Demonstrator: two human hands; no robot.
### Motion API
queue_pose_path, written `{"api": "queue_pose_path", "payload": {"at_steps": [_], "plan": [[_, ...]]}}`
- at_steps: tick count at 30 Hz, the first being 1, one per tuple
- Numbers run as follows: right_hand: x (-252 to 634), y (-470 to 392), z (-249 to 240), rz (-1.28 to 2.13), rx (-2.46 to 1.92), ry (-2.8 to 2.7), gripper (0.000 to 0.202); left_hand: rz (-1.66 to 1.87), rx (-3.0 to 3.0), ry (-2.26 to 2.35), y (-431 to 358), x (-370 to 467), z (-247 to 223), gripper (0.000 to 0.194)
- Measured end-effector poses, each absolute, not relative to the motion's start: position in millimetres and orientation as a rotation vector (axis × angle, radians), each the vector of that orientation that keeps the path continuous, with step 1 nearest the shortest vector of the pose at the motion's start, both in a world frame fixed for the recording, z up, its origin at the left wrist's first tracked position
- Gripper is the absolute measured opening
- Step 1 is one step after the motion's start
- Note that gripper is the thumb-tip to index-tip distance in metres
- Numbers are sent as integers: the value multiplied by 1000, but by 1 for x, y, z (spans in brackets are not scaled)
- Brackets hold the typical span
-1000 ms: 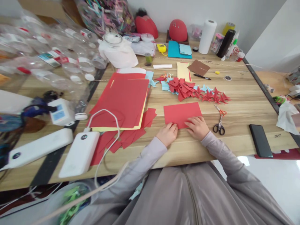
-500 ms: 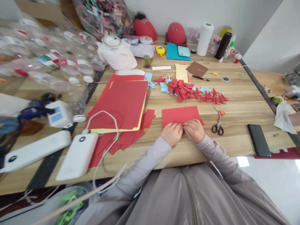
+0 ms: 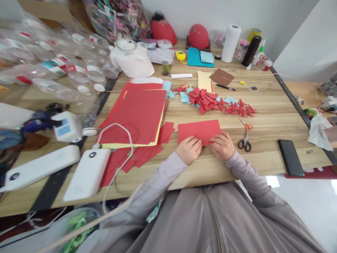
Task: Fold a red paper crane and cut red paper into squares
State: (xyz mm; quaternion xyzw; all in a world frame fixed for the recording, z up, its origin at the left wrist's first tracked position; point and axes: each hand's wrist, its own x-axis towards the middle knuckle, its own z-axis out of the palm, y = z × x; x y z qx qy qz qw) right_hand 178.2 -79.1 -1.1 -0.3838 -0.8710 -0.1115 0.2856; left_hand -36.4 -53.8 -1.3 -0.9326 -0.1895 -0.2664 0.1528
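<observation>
Red sheet point(image 3: 198, 129) laid on surface point(image 3: 265, 140), between paper stack point(image 3: 137, 116) and scissors point(image 3: 246, 135). Near edge touched by left hand point(image 3: 189, 150) and right hand point(image 3: 223, 146), fingers curled; whether pinched, cannot be told. Edges best aligned, pressure best spread evenly outward.

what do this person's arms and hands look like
The left hand and right hand are bare, without gloves. Long, plain greyish-mauve sleeves reach both wrists, with soft creases and no visible markings.
</observation>
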Motion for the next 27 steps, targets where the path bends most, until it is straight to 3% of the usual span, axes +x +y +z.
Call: {"api": "queue_pose_path", "payload": {"at_steps": [12,16,27], "plan": [[243,-85,3,-232,-1271,-2134,16,-778,-2776,-669,-49,-60,4,22],[229,-90,12,-163,-1309,-2099,9,-771,-2763,-625,-49,-57,1,22],[178,-93,3,-260,-1011,-2381,23,-720,-2698,-578,-63,-11,3,21]]}}
